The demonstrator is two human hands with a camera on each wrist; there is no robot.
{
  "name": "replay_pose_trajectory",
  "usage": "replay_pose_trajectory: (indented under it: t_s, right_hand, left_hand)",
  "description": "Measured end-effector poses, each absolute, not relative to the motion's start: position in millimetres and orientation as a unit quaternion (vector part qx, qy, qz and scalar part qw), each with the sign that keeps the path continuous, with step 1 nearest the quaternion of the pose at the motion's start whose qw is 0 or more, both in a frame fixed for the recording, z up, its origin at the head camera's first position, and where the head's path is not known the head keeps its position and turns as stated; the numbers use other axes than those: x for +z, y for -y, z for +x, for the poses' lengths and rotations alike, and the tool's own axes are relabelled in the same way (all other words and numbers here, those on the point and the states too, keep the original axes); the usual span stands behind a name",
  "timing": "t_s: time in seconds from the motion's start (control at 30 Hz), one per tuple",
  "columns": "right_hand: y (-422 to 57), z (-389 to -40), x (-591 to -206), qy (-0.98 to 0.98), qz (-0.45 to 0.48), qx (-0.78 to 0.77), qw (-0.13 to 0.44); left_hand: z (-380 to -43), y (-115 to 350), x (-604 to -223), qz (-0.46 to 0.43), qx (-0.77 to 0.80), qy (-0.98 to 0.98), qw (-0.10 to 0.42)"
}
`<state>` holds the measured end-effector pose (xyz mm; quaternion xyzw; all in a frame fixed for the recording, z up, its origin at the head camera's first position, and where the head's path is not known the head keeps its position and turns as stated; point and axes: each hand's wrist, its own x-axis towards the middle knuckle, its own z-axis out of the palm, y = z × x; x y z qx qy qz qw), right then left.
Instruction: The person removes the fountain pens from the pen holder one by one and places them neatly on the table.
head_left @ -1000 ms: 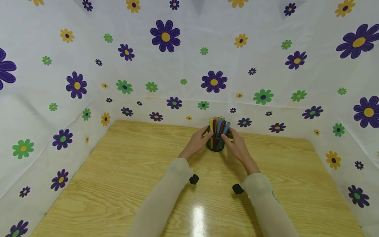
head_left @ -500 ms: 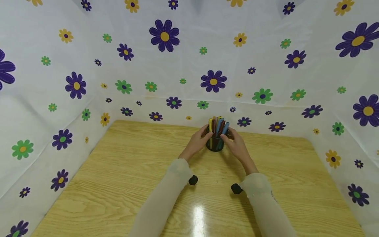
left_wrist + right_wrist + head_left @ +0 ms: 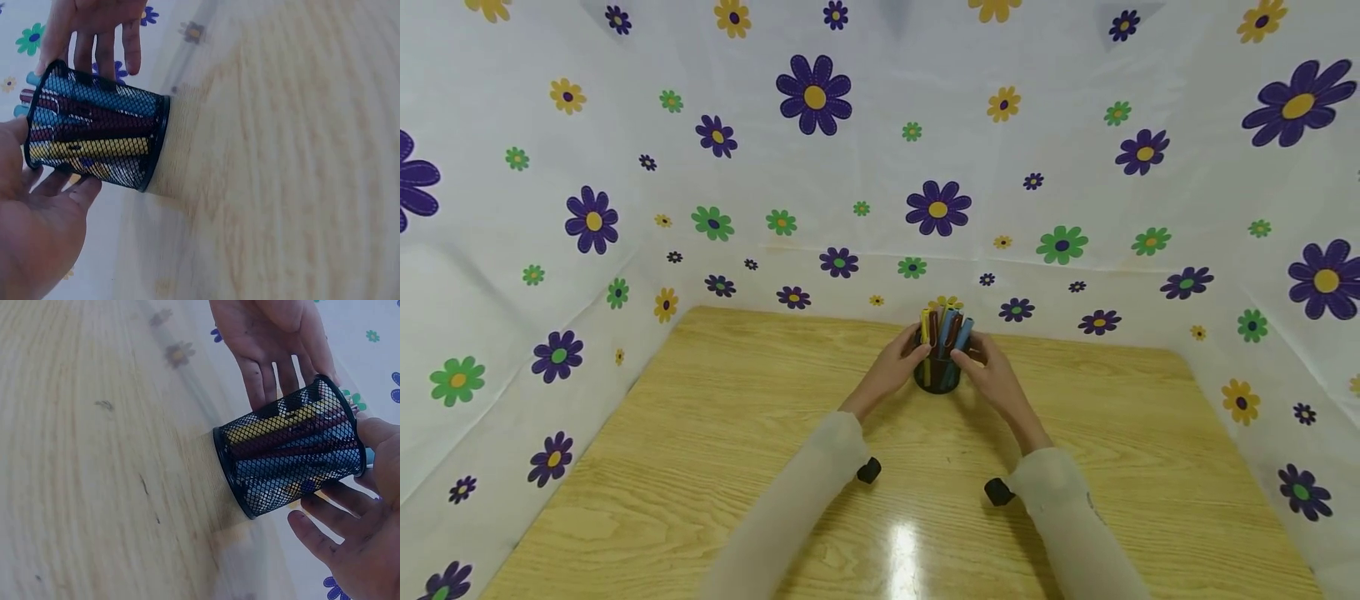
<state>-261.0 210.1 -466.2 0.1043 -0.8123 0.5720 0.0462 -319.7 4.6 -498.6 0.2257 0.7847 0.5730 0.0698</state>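
A black mesh pen holder (image 3: 937, 385) stands upright near the table's back edge. Several pens (image 3: 951, 325) with yellow, dark red and blue bodies fill it, their tops leaning out above the rim. My left hand (image 3: 891, 367) holds the holder's left side, and in the left wrist view the left thumb (image 3: 14, 128) lies at the rim. From the right, my right hand (image 3: 997, 379) holds the opposite side; its thumb (image 3: 377, 431) is at the rim and its fingers spread along the mesh. The holder's base is at the tabletop; whether it is slightly raised I cannot tell.
A light wood table (image 3: 737, 433) spreads out in front and to both sides. White cloth walls (image 3: 865, 167) with flower prints enclose it at the back, left and right. A small black device (image 3: 869, 471) sits at the left wrist, and another (image 3: 998, 492) at the right.
Over the last half second both hands and the pen holder have shifted slightly toward me and a little left. The hold on it looks the same.
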Motion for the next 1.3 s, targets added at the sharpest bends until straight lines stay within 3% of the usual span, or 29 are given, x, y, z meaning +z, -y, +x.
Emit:
replay_pose_trajectory:
  t_s: [0.43,0.77,1.3]
  right_hand:
    - [-193,-226,-443,0.811,0.114,0.574,0.006]
    - [-197,-238,-474,0.814,0.102,0.572,-0.007]
    - [-180,-221,-477,0.808,0.117,0.577,-0.035]
  left_hand:
    - [-293,13,-497,0.199,0.604,-0.761,0.127]
    - [-281,19,-495,0.197,0.625,-0.745,0.129]
    - [-258,50,-490,0.195,0.614,-0.748,0.160]
